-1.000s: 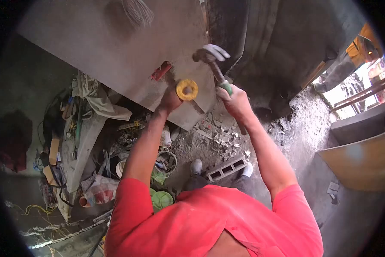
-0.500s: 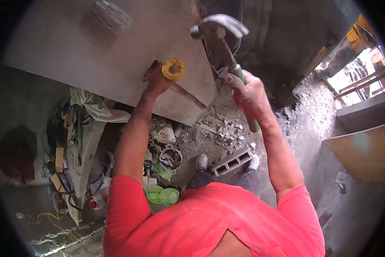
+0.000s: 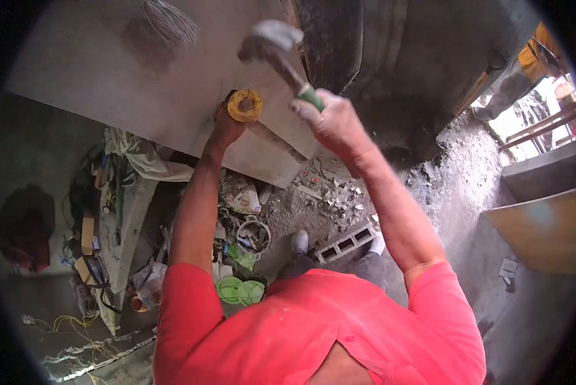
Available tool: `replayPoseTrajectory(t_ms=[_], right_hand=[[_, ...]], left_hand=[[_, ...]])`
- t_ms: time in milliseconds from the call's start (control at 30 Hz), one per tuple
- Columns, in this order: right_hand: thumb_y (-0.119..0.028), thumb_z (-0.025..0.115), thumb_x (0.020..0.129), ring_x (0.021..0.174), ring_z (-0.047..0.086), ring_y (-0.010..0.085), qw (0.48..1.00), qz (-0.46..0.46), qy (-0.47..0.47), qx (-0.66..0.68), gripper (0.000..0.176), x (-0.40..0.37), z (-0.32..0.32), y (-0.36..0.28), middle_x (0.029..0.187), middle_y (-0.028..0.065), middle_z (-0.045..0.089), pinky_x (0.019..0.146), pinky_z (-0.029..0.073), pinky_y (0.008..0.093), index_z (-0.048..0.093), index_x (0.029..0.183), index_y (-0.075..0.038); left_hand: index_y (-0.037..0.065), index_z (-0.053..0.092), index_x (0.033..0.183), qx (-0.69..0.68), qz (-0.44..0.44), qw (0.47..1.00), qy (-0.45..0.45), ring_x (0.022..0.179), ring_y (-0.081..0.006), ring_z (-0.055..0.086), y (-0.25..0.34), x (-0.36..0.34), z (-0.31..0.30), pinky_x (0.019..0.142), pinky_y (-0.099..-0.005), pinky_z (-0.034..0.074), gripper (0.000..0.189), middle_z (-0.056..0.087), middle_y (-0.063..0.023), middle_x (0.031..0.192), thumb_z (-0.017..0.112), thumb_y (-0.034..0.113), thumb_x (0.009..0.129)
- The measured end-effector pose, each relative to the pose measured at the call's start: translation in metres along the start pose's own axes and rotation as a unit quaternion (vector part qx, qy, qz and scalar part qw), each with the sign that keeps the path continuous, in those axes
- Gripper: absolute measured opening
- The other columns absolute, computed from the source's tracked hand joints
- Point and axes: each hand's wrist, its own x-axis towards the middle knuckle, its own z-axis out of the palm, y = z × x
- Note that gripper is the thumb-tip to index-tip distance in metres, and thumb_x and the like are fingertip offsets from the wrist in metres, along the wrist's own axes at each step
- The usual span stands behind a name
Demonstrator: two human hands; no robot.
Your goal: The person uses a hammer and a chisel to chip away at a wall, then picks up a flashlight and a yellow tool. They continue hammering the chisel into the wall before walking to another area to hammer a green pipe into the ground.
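Observation:
My left hand point(image 3: 226, 130) is closed around a chisel with a round yellow hand guard point(image 3: 256, 108). Its struck end faces up at the centre of the guard, and its tip is hidden below. A claw hammer point(image 3: 284, 63) with a green grip is held in my right hand point(image 3: 337, 123). The hammer head, slightly blurred, is raised above and to the right of the chisel, apart from it. Beneath the chisel lies a broad grey slab surface point(image 3: 172, 90) with a straight groove running toward its corner.
A wire coil point(image 3: 171, 24) lies on the slab. Rubble point(image 3: 339, 192) and a hollow concrete block point(image 3: 346, 242) are on the floor by my feet. Green lids point(image 3: 240, 290) and a bucket point(image 3: 254, 236) stand left of them. Another person's leg point(image 3: 509, 93) shows at the right.
The hammer has swung left and toward the chisel, with my right hand moving left and up. My left hand and the chisel have shifted slightly left.

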Motion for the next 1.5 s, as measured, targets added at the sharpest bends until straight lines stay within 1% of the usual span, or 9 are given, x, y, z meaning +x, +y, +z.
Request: replayPoseTrajectory(t_ms=[433,733,800,900,1067,1233,1367,1433,1500], right_hand=[[-0.046,0.066,0.09,0.078,0.068,0.039,0.996,0.021,-0.008,-0.084,0.046,-0.004,0.011,0.014,0.082,0.0227,0.067,0.068,0.053,0.0431,0.066,0.097,-0.001],[-0.044,0.063,0.093,0.072,0.068,0.0275,0.955,-0.235,0.149,0.107,0.042,-0.012,0.023,-0.033,0.075,0.0162,0.065,0.065,0.054,0.0387,0.062,0.099,-0.002],[-0.041,0.065,0.089,0.082,0.069,0.0382,0.972,0.028,-0.113,-0.203,0.039,-0.023,0.045,0.022,0.08,0.0231,0.067,0.073,0.054,0.0439,0.065,0.099,-0.003],[-0.047,0.062,0.089,0.09,0.064,0.0454,0.984,0.048,-0.08,-0.153,0.044,-0.023,0.037,0.011,0.091,0.0288,0.066,0.077,0.052,0.0493,0.066,0.097,-0.003],[-0.036,0.064,0.092,0.069,0.069,0.031,0.989,-0.122,0.055,0.06,0.034,0.009,-0.01,-0.069,0.071,0.0181,0.064,0.06,0.053,0.0387,0.062,0.091,-0.002],[-0.037,0.063,0.093,0.072,0.068,0.0359,0.958,-0.251,0.118,0.068,0.036,0.0,0.038,-0.025,0.082,0.0182,0.067,0.062,0.053,0.0392,0.064,0.097,-0.001],[-0.049,0.057,0.093,0.086,0.066,0.0427,0.984,0.034,-0.07,-0.158,0.047,-0.014,0.036,0.04,0.091,0.0234,0.068,0.074,0.052,0.0473,0.065,0.102,-0.003],[-0.051,0.056,0.092,0.093,0.064,0.0448,0.987,0.077,-0.04,-0.134,0.049,-0.03,0.027,0.045,0.094,0.025,0.067,0.078,0.051,0.0491,0.064,0.102,-0.004],[-0.051,0.058,0.092,0.091,0.066,0.042,0.993,0.112,-0.001,-0.034,0.051,-0.05,0.013,0.031,0.092,0.0252,0.068,0.077,0.051,0.0455,0.065,0.101,-0.001]], left_hand=[[0.009,0.055,0.127,-0.057,-0.026,0.998,0.021,0.118,-0.0298,0.054,0.019,-0.016,0.012,0.107,-0.0471,0.032,0.055,0.061,-0.0076,0.12,0.079,0.026,0.08],[0.005,0.055,0.124,0.003,-0.015,1.0,0.012,0.115,-0.0274,0.058,-0.007,-0.015,0.0,0.098,-0.0436,0.045,0.054,0.061,-0.0106,0.124,0.081,0.018,0.079],[0.005,0.056,0.123,-0.047,-0.021,0.999,0.017,0.113,-0.0271,0.06,-0.027,-0.021,0.019,0.095,-0.0428,0.048,0.05,0.062,-0.0111,0.121,0.081,0.016,0.08],[0.003,0.058,0.119,0.02,0.048,0.98,0.192,0.107,-0.0258,0.063,-0.033,-0.013,0.024,0.096,-0.0426,0.047,0.046,0.066,-0.0107,0.111,0.08,0.014,0.08],[0.01,0.052,0.131,-0.098,-0.053,0.993,-0.03,0.119,-0.0331,0.052,-0.004,-0.012,-0.002,0.104,-0.0463,0.035,0.06,0.059,-0.0121,0.125,0.078,0.025,0.08],[0.007,0.057,0.122,0.097,0.007,0.993,0.072,0.112,-0.031,0.058,-0.017,-0.022,0.014,0.097,-0.0435,0.042,0.052,0.064,-0.0112,0.116,0.079,0.026,0.079],[0.005,0.058,0.118,-0.007,0.055,0.992,0.116,0.098,-0.0288,0.065,0.059,-0.012,-0.002,0.084,-0.0373,0.051,0.047,0.067,-0.0113,0.106,0.079,0.023,0.08],[0.006,0.059,0.116,-0.178,-0.092,0.967,-0.16,0.097,-0.0283,0.065,0.052,-0.032,0.033,0.081,-0.0361,0.053,0.038,0.066,-0.0131,0.108,0.076,0.02,0.084],[0.004,0.058,0.121,0.025,0.19,0.972,-0.136,0.103,-0.0379,0.063,0.038,-0.09,0.102,0.087,-0.0437,0.052,0.04,0.066,-0.0175,0.112,0.067,0.029,0.091]])
